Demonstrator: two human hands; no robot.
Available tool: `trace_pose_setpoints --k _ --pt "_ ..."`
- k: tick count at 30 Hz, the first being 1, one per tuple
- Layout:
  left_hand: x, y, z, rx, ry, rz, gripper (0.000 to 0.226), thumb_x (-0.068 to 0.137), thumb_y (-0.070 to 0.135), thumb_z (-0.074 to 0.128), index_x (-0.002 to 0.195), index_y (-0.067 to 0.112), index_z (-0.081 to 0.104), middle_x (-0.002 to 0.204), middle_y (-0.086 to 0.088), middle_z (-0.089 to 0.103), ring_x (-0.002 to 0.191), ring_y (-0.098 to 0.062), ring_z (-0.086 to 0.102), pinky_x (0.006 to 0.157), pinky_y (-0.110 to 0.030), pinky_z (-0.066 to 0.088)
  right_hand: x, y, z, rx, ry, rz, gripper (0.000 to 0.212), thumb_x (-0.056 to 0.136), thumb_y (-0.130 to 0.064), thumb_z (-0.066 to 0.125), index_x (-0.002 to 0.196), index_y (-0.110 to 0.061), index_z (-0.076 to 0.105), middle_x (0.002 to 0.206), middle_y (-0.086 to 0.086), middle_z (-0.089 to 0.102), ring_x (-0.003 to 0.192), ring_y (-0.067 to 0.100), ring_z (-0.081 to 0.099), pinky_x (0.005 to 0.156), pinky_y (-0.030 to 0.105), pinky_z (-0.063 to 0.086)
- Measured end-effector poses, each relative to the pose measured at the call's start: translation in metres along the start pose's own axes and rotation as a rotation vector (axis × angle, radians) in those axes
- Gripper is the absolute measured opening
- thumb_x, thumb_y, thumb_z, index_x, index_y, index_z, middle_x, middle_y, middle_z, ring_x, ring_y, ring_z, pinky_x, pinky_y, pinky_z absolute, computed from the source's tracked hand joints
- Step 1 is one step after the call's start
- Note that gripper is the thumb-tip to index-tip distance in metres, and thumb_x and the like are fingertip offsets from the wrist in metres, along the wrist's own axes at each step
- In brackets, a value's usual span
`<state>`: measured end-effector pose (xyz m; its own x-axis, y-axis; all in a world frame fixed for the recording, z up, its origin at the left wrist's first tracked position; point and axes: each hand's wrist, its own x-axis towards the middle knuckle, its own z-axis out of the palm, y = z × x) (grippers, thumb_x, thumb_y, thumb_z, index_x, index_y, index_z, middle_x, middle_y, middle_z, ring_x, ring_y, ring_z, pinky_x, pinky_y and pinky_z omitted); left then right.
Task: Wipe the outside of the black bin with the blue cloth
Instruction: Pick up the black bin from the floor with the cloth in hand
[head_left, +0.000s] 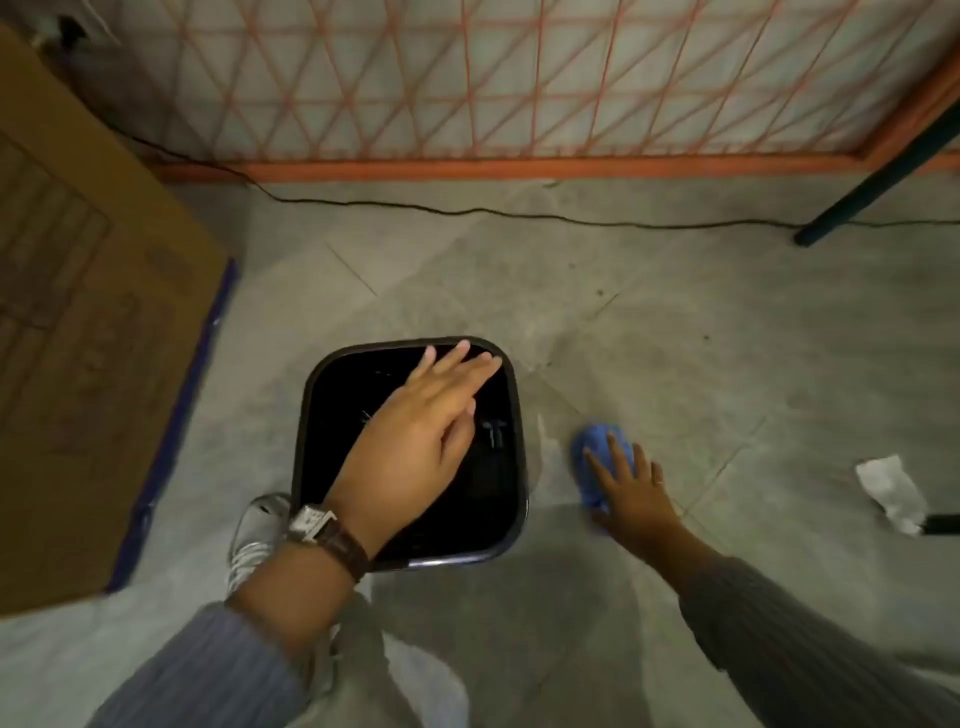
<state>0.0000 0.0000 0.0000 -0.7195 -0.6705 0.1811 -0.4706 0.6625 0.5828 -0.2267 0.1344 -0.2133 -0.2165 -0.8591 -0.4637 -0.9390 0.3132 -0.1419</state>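
The black bin (311, 415) stands upright on the grey floor below me, its square mouth facing up. My left hand (421, 431) hovers over the bin's opening with straight fingers pointing to its far rim; a watch is on that wrist. The blue cloth (592, 452) lies bunched on the floor just right of the bin. My right hand (631, 493) reaches down to the cloth, fingers spread and lying on top of it; I cannot tell if they grip it.
A large cardboard box (88, 338) fills the left side. An orange mesh fence (519, 104) runs along the back, with a black cable (467, 210) on the floor before it. A dark post (857, 197) slants at right. Crumpled white paper (891, 491) lies far right. My shoe (257, 535) is beside the bin.
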Motion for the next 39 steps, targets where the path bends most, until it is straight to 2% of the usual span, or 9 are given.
trace_pose_setpoints --k 9,13,18,24,27,30,32,35,39 --pt "-0.015 -0.016 0.034 -0.097 0.002 -0.142 0.045 0.094 0.018 0.042 0.138 0.028 0.04 0.138 0.014 0.043 0.132 -0.005 0.037 0.106 -0.011 0.029 0.046 0.011 0.044 0.094 -0.093 -0.019 0.076 0.093 -0.033 0.053 0.149 -0.032 0.002 0.156 0.006 -0.019 0.141 0.041 -0.013 0.113 0.052 -0.002" --pt "-0.022 -0.007 0.036 -0.078 -0.011 -0.164 0.045 0.094 0.023 0.041 0.138 0.033 0.038 0.137 0.019 0.041 0.131 -0.005 0.038 0.102 -0.005 0.026 0.027 0.004 0.031 0.194 -0.001 -0.016 0.05 0.1 -0.034 0.036 0.147 -0.027 0.022 0.155 0.007 0.011 0.14 0.032 0.017 0.113 0.04 0.018" --pt "-0.044 0.001 0.023 -0.056 0.019 -0.223 0.041 0.096 0.025 0.042 0.137 0.03 0.041 0.13 0.016 0.046 0.124 -0.005 0.044 0.099 -0.003 0.027 -0.016 -0.002 -0.022 0.105 0.012 -0.15 0.056 0.086 -0.002 0.053 0.137 -0.018 0.037 0.147 0.009 0.028 0.121 0.032 0.038 0.095 0.039 0.043" --pt "-0.092 -0.005 0.03 0.214 -0.155 -0.111 0.045 0.09 0.023 0.037 0.132 0.013 0.048 0.12 -0.01 0.063 0.108 -0.026 0.06 0.105 -0.031 0.033 -0.094 -0.012 -0.09 0.111 0.121 -0.289 0.056 0.074 0.0 0.067 0.127 -0.009 0.051 0.136 0.015 0.04 0.105 0.037 0.047 0.077 0.043 0.048" --pt "-0.116 -0.013 0.035 0.38 -0.272 -0.042 0.043 0.089 0.024 0.038 0.129 0.015 0.051 0.124 -0.009 0.059 0.107 -0.026 0.059 0.103 -0.041 0.037 -0.123 -0.028 -0.117 0.366 0.134 -0.238 0.027 0.085 -0.002 0.056 0.107 -0.018 0.059 0.102 0.011 0.055 0.08 0.027 0.056 0.063 0.039 0.046" --pt "-0.133 -0.022 0.037 0.517 -0.328 0.003 0.045 0.085 0.024 0.044 0.13 0.02 0.046 0.118 -0.007 0.06 0.102 -0.026 0.058 0.099 -0.044 0.039 -0.147 -0.036 -0.133 0.934 0.067 -0.243 0.02 0.099 -0.011 0.045 0.08 -0.009 0.053 0.055 0.008 0.041 0.038 0.028 0.028 0.037 0.039 0.029" --pt "-0.138 -0.03 0.038 0.562 -0.344 0.005 0.059 0.079 0.019 0.059 0.134 0.024 0.039 0.112 -0.006 0.061 0.097 -0.026 0.059 0.094 -0.044 0.043 -0.161 -0.036 -0.135 0.982 0.112 -0.222 0.009 0.096 -0.004 0.05 0.094 0.002 0.057 0.059 0.024 0.046 0.043 0.039 0.033 0.042 0.047 0.035" --pt "-0.137 -0.038 0.035 0.662 -0.415 0.016 0.093 0.061 0.009 0.077 0.139 0.027 0.03 0.106 -0.002 0.063 0.089 -0.023 0.062 0.083 -0.039 0.048 -0.168 -0.015 -0.116 0.735 0.185 -0.08 0.028 0.086 -0.014 0.067 0.113 -0.006 0.06 0.109 0.016 0.056 0.089 0.017 0.056 0.077 0.003 0.039" --pt "-0.127 -0.048 0.029 0.701 -0.495 0.069 0.12 0.057 0.004 0.077 0.147 0.031 0.002 0.098 0.0 0.062 0.081 -0.021 0.06 0.069 -0.036 0.049 -0.175 -0.004 -0.115 0.786 0.035 0.121 0.024 0.092 -0.027 0.057 0.115 -0.018 0.057 0.099 0.004 0.062 0.087 0.021 0.06 0.072 0.021 0.044"
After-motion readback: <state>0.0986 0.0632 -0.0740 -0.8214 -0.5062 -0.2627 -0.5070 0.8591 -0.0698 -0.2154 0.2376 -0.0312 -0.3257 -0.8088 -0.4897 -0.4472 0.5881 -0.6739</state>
